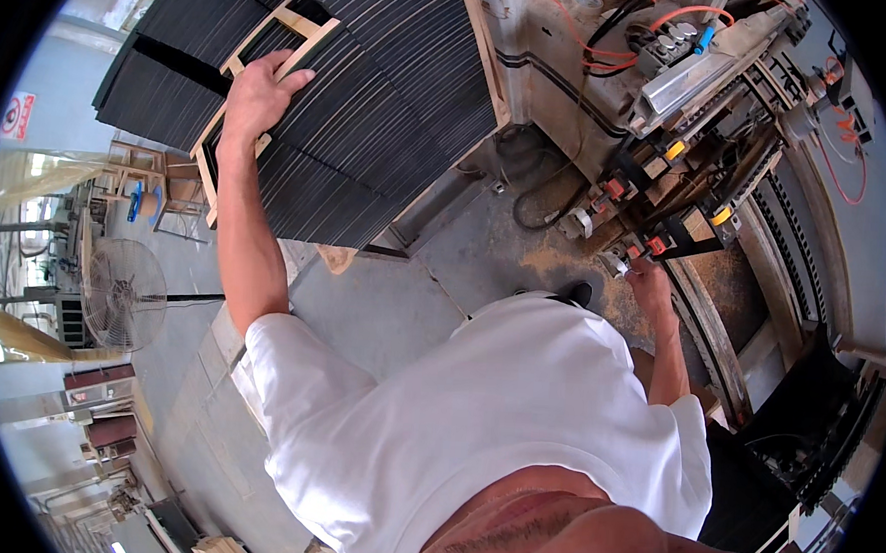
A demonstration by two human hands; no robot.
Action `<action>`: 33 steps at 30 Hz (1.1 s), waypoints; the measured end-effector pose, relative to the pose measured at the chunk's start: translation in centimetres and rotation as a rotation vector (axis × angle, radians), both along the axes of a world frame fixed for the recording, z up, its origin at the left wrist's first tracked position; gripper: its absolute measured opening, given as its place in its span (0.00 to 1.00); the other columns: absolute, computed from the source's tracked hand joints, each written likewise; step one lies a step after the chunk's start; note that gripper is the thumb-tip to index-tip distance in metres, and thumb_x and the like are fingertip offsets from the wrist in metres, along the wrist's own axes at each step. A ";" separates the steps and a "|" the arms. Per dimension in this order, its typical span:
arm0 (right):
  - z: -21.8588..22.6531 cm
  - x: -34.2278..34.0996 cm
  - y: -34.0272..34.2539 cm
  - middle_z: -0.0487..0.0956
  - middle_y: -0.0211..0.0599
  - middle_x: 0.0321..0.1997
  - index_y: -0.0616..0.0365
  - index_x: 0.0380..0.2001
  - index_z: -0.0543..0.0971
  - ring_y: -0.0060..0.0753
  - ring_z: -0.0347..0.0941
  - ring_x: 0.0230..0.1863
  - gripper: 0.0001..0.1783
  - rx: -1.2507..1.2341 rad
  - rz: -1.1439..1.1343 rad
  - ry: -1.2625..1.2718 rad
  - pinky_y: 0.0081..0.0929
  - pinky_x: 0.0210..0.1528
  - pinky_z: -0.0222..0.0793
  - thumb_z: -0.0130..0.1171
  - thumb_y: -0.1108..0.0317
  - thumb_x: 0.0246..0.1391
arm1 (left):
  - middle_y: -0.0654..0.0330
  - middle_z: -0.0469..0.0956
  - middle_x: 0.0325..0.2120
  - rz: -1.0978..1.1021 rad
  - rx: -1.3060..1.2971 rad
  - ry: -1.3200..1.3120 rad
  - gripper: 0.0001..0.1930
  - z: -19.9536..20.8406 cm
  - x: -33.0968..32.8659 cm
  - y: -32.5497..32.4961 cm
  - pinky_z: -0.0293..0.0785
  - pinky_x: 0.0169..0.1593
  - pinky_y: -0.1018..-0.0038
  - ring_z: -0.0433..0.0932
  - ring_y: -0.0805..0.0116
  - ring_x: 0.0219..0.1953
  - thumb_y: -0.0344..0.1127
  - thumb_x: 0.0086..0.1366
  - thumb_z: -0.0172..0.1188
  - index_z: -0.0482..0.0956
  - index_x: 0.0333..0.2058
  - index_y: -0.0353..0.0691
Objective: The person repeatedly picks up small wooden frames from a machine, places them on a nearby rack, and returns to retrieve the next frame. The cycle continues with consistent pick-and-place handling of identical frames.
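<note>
My left hand [259,95] is closed over a rail of a light wooden frame [313,49], with the thumb pointing out to the right. This frame has narrow crosspieces and lies against a big stack of thin black boards [382,103], whose edges show as close lines. At the right, my right hand [651,290] reaches to the near end of a machine [688,189]. Its fingers are bent in at a small white and silver fitting [616,265] next to a red-and-black clamp [655,246]. What lies inside those fingers is hidden.
Curved metal rails [705,335] run along the machine's right side. Black hoses [542,207] and sawdust [554,257] are on the floor beside it. A floor fan [123,295] stands at the left, near a wooden stool [138,175]. Black sheeting [792,410] hangs at the lower right.
</note>
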State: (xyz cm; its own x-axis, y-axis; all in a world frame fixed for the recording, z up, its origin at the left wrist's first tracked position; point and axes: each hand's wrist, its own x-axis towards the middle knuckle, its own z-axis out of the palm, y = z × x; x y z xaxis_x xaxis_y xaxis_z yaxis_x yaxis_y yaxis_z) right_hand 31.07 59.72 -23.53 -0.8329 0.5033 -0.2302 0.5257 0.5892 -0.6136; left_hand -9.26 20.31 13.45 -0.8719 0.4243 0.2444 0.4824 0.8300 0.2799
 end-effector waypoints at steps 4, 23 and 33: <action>-0.6 -0.4 -0.2 0.82 0.47 0.37 0.61 0.42 0.80 0.43 0.79 0.39 0.18 0.012 -0.010 0.080 0.34 0.43 0.73 0.63 0.68 0.46 | 0.54 0.83 0.33 0.006 0.068 -0.020 0.20 -0.7 -1.6 -0.6 0.73 0.43 0.71 0.82 0.65 0.36 0.37 0.56 0.66 0.79 0.47 0.35; 26.3 24.6 1.0 0.79 0.38 0.45 0.53 0.41 0.79 0.46 0.74 0.48 0.16 1.318 -0.735 0.157 0.37 0.50 0.70 0.64 0.65 0.47 | 0.51 0.80 0.30 -1.018 1.174 -0.142 0.17 -12.9 14.1 19.9 0.75 0.44 0.71 0.78 0.63 0.33 0.38 0.67 0.50 0.77 0.31 0.25; 31.2 43.0 -10.4 0.81 0.36 0.45 0.45 0.49 0.77 0.40 0.77 0.49 0.18 0.836 -1.413 -0.333 0.34 0.50 0.70 0.56 0.56 0.56 | 0.57 0.82 0.29 -1.174 0.351 -0.929 0.11 -26.1 23.2 27.5 0.75 0.37 0.76 0.79 0.72 0.30 0.34 0.61 0.62 0.80 0.39 0.34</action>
State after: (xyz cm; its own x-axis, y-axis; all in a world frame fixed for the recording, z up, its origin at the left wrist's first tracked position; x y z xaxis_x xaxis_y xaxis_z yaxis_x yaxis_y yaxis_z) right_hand 74.05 49.31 7.64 0.3778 0.8310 0.4084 0.9259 -0.3436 -0.1573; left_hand 13.92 47.82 -12.62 0.0058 0.9986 0.0524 0.3468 -0.0512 0.9365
